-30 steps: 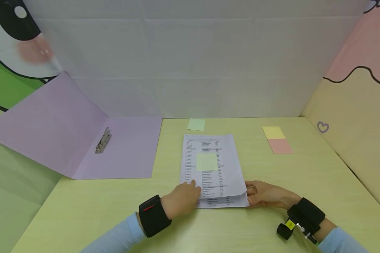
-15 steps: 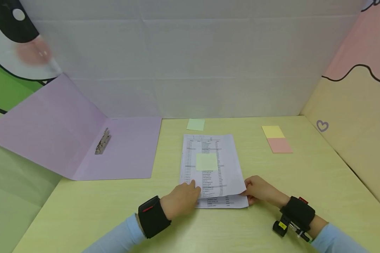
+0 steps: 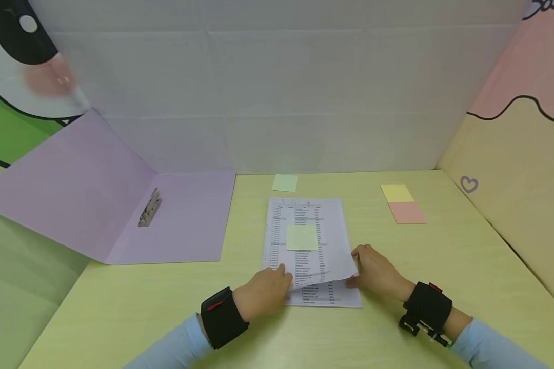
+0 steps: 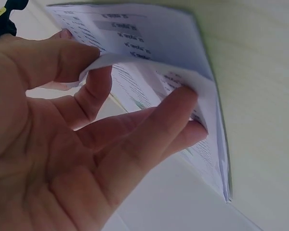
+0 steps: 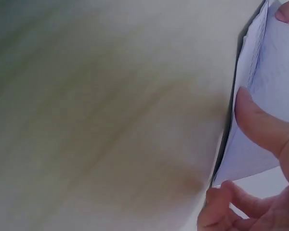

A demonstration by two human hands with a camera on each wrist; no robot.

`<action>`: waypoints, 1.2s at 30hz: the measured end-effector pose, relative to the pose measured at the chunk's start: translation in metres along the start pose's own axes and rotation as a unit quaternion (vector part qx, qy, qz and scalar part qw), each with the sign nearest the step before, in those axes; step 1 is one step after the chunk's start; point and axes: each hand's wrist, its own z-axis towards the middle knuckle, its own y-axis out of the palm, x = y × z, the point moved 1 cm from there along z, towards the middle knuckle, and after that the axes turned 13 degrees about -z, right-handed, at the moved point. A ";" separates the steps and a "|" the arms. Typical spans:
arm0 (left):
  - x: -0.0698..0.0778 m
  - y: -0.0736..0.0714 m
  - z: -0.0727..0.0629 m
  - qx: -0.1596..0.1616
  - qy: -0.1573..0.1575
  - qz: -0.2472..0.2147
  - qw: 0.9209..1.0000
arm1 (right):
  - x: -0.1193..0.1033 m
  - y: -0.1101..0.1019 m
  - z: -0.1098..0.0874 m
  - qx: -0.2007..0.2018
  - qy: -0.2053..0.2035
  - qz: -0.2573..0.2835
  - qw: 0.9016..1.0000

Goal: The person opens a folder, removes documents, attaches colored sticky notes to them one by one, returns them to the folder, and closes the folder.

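A stack of printed paper sheets (image 3: 330,230) lies on the table, a pale green sticky note (image 3: 302,238) on its top sheet. The lower edge of the top sheet is lifted, showing a second printed sheet (image 3: 320,296) beneath. At the lower left, my left hand (image 3: 265,289) pinches the lifted edge between thumb and forefinger; the left wrist view shows the other fingers touching the bent paper (image 4: 149,72). My right hand (image 3: 379,271) holds the stack's right side near the lower corner. Its thumb (image 5: 260,122) lies against the paper, with curled fingers at the edge.
An open purple folder (image 3: 189,220) with a metal clip (image 3: 150,207) stands at the left. Behind the stack lies another green sticky note (image 3: 284,183). Yellow (image 3: 397,193) and pink (image 3: 407,212) notes lie at the right. A pale wall (image 3: 304,102) closes off the back.
My right hand has moved up and left along the stack's right edge, and the top sheet's lower right corner has risen, exposing more of the sheet below. My left hand has stayed in place.
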 end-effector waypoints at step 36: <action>-0.132 -0.065 -0.088 0.234 -0.199 -0.419 0.855 | -0.009 0.001 -0.003 -0.099 -0.100 -0.076 0.987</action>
